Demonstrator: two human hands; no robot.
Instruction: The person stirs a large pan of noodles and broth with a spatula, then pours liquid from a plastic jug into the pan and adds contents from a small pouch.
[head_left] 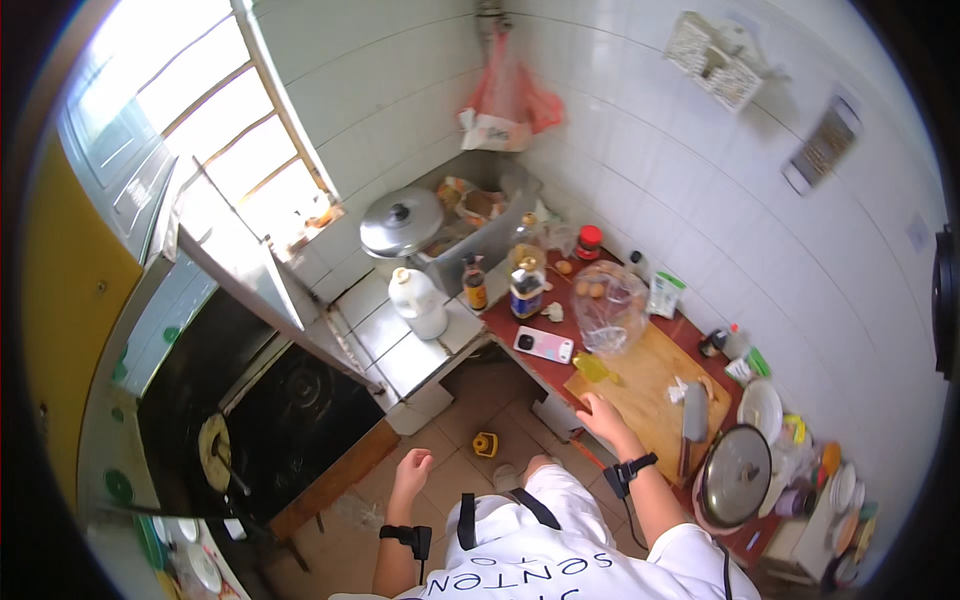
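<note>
My left hand [413, 468] hangs over the tiled floor, its fingers loosely bent with nothing visible in them. Beside the front edge of the wooden cutting board [652, 385], my right hand [602, 416] has its fingers partly stretched out and appears to hold nothing. Close beyond it is a yellow, translucent item [592, 369] whose kind I cannot make out. A cleaver [694, 412] lies on the right part of the board. Behind the board is a clear plastic bag [610, 315] with several eggs [592, 290]. A phone in a pink case [544, 345] lies left of the bag.
A lidded pot [733, 475] stands at the right, near a white plate [760, 408]. Bottles [526, 290] and a white jug [418, 304] stand farther back. At the left is a black stove [300, 400] with a pan [214, 452]. A yellow object [484, 444] sits on the floor.
</note>
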